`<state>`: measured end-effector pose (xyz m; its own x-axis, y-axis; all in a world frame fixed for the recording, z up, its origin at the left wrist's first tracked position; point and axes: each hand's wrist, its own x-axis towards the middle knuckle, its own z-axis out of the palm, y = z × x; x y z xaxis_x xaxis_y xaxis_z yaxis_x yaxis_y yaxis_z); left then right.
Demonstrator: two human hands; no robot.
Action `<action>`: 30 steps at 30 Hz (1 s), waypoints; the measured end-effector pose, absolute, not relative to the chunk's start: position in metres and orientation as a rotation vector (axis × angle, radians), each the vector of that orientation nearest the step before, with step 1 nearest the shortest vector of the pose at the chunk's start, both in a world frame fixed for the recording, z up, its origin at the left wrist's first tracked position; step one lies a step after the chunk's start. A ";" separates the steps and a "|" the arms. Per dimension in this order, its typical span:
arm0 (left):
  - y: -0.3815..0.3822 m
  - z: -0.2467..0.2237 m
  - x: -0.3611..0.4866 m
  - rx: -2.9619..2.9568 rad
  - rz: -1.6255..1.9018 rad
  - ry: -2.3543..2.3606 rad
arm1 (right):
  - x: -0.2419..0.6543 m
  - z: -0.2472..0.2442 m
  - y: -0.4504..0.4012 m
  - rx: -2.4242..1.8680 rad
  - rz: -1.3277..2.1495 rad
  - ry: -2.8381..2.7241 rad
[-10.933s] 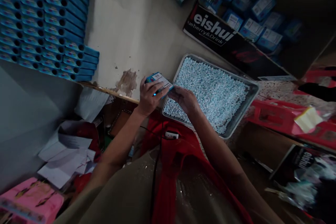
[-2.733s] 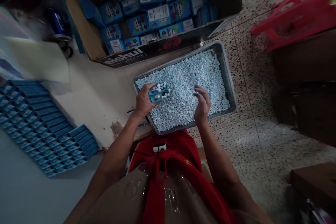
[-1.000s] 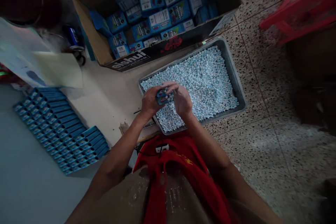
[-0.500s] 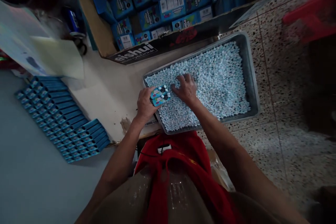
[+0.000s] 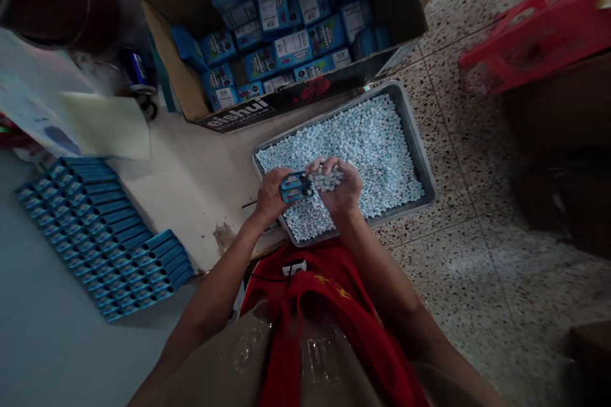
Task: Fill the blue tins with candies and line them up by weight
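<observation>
My left hand is closed around two small blue candy boxes, one beside the other, their ends pointing right. My right hand is turned palm up and cupped around a heap of small white and pale blue candies. Its fingertips are close to the right ends of the boxes; whether they touch I cannot tell. Both hands are over the left part of a grey metal tray, which holds a thick layer of the same candies.
Behind the tray, an open cardboard box contains several blue packs. Rows of blue boxes are stacked at the left. A blue can and a paper sheet lie at the upper left. A red plastic stool is at the right.
My right hand has come up out of the candies, turned over, and now carries a handful beside the boxes. White candies seen at the boxes' ends before no longer show there. The view has shifted.
</observation>
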<state>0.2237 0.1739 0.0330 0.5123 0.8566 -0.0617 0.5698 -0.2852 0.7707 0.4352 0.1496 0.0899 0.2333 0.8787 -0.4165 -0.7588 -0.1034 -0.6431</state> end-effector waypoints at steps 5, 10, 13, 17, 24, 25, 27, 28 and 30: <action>0.168 0.027 0.242 1.958 0.482 1.156 | 0.435 0.104 0.150 -1.096 1.206 -0.420; 0.167 0.032 0.245 2.068 0.497 1.209 | 0.427 0.099 0.149 -1.146 1.208 -0.702; 0.168 0.031 0.242 2.043 0.499 1.277 | 0.417 0.094 0.143 -1.232 1.171 -0.769; 0.170 0.022 0.232 1.972 0.498 1.386 | 0.425 0.081 0.125 -1.319 1.068 -0.744; 0.172 0.007 0.227 1.885 0.583 1.302 | 0.464 0.042 0.090 -1.744 1.120 -0.497; 0.174 0.005 0.228 1.878 0.605 1.313 | 0.465 0.038 0.088 -1.762 1.108 -0.483; 0.179 0.002 0.229 1.852 0.668 1.328 | 0.467 0.032 0.087 -1.787 1.087 -0.509; 0.182 0.001 0.229 1.829 0.699 1.330 | 0.467 0.029 0.088 -1.801 1.076 -0.531; 0.185 -0.001 0.226 1.764 0.721 1.321 | 0.466 0.024 0.091 -1.839 1.045 -0.582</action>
